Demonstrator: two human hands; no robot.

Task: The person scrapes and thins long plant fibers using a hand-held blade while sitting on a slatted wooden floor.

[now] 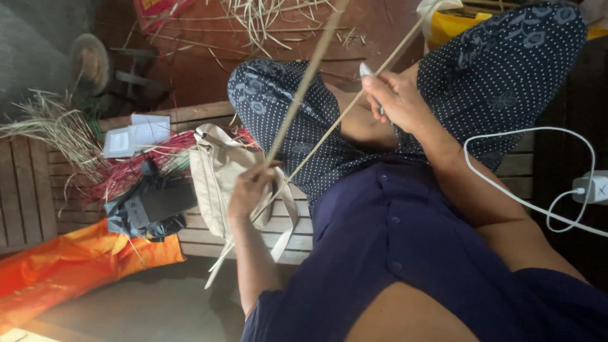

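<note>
My left hand (pixel 249 189) is closed around two long thin pale cane strips (pixel 303 88) near their lower ends, which stick out below it over the bench edge. One strip runs up past the top edge of the view. The other slants up to my right hand (pixel 400 96), which pinches it together with a small pale blade-like tool (pixel 367 69) above my lap. My legs in dark dotted trousers (pixel 500 69) are folded under the strips.
I sit on a wooden slat bench (pixel 202 115). A beige cloth bag (pixel 215 171) lies beside my left hand. Further left are red and pale straw bundles (pixel 126 171), papers (pixel 136 134), a dark pouch (pixel 152 206) and orange plastic sheet (pixel 69 266). A white charger cable (pixel 538 133) loops at right.
</note>
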